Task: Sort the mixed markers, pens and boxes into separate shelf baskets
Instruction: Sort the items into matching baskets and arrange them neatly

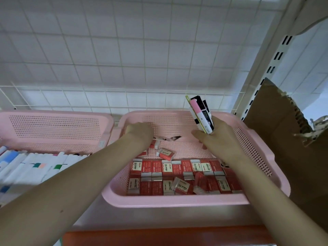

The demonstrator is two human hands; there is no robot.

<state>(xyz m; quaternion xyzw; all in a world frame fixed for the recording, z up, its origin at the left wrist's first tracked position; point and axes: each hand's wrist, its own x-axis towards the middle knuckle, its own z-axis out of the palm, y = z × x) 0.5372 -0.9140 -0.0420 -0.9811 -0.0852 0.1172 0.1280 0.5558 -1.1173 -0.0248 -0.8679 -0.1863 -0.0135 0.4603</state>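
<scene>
a: i'm on the head view. right basket (276,167), pink, holds rows of red boxes (179,176) along its near side, a few loose ones tilted further back.

b: and the left one?

a: left basket (53,125) is pink too, packed with white markers (35,164) lying side by side.

b: hands?

a: right hand (221,139) is curled round a bundle of pens (200,114), a pink-capped one in front, held upright over the right basket's far side. left hand (140,132) is down at the back of that same basket, just above the loose boxes; i can't tell whether it grips anything, fingers are turned away from me.

b: surroundings?

a: baskets sit on a white shelf (159,217) with an orange front edge, wire grid (124,68) and white tile behind, torn cardboard (276,132) just right of the basket.
</scene>
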